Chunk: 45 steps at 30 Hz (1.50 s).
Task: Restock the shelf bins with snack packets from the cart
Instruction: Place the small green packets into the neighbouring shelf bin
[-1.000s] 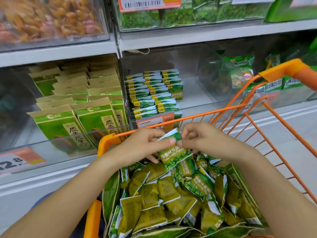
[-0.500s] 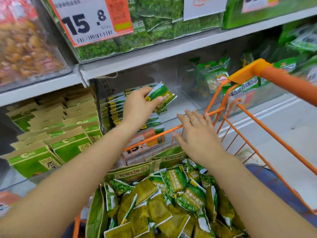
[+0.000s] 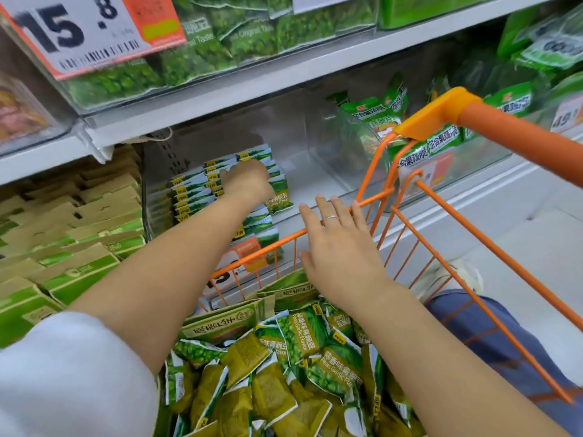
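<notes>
- The left hand (image 3: 249, 181) reaches into the clear plastic shelf bin (image 3: 328, 134), its fingers curled on a green garlic-pea snack packet (image 3: 279, 197) at the right end of the stacked rows of packets (image 3: 202, 190).
- The rows stand along the bin's left side; its right part is bare.
- The right hand (image 3: 339, 247), a silver ring (image 3: 332, 218) on one finger, hovers flat with fingers spread and holds nothing, just above the front rim of the orange wire cart (image 3: 441, 222).
- Loose green and olive snack packets (image 3: 284, 373) fill the cart below the wrists.
- A white-and-orange price tag (image 3: 85, 29) hangs at the upper shelf's left edge.
</notes>
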### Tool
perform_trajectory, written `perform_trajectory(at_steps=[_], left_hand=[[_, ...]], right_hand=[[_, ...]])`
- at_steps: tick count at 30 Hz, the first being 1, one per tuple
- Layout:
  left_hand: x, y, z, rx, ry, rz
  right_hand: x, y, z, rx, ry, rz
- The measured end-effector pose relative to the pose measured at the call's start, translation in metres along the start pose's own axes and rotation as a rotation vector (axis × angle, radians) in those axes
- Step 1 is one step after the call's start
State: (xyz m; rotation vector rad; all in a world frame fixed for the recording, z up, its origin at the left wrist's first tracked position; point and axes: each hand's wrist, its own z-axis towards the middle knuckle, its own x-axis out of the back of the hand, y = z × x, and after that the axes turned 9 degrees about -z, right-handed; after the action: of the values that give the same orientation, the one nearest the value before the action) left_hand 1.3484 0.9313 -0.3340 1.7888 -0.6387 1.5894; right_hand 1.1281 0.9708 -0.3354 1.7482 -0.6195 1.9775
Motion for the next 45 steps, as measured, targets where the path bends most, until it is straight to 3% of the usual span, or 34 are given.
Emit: perform_trajectory(at_steps=[4, 7, 8, 10, 14, 17, 22, 25, 30, 35, 38, 42, 45], left_hand=[[0.006, -0.015, -0.013, -0.056, 0.094, -0.190], [0.026, -0.017, -0.054, -0.164, 0.280, -0.466], [0.033, -0.018, -0.076, -0.226, 0.325, -0.547], [0.041, -0.021, -0.126, -0.328, 0.345, -0.671], [0.021, -0.053, -0.200, -0.336, 0.164, -0.737], [-0.004, -0.083, -0.221, -0.280, 0.059, -0.646], [-0.012, -0.105, -0.219, -0.221, 0.067, -0.697], [-0.013, -0.106, -0.218, -0.251, 0.054, -0.700], [-0.011, -0.109, -0.218, -0.280, -0.072, -0.777], [-0.009, -0.108, -0.222, -0.261, -0.077, -0.814], [-0.011, -0.107, -0.222, -0.270, -0.129, -0.743], [-0.011, -0.108, -0.221, -0.270, -0.171, -0.792], [-0.006, -0.109, -0.221, -0.248, -0.187, -0.918]], right_hand=[[0.003, -0.002, -0.002, -0.007, 0.021, 0.081], [0.012, -0.012, -0.005, 0.090, 0.218, 0.198], [0.016, -0.015, -0.007, 0.124, 0.226, 0.237], [0.018, -0.022, -0.012, 0.215, 0.086, 0.230], [-0.002, -0.036, -0.020, 0.416, -0.313, 0.061], [-0.022, -0.047, -0.025, 0.487, -0.432, 0.022], [-0.039, -0.060, -0.027, 0.574, -0.422, -0.056], [-0.036, -0.063, -0.025, 0.615, -0.306, -0.083], [-0.007, -0.054, -0.016, 0.432, -0.136, 0.262], [-0.026, -0.060, -0.027, 0.556, -0.398, -0.057], [-0.038, -0.066, -0.030, 0.606, -0.368, -0.088], [-0.025, -0.060, -0.025, 0.571, -0.247, 0.037], [-0.010, -0.049, -0.019, 0.439, -0.156, 0.325]])
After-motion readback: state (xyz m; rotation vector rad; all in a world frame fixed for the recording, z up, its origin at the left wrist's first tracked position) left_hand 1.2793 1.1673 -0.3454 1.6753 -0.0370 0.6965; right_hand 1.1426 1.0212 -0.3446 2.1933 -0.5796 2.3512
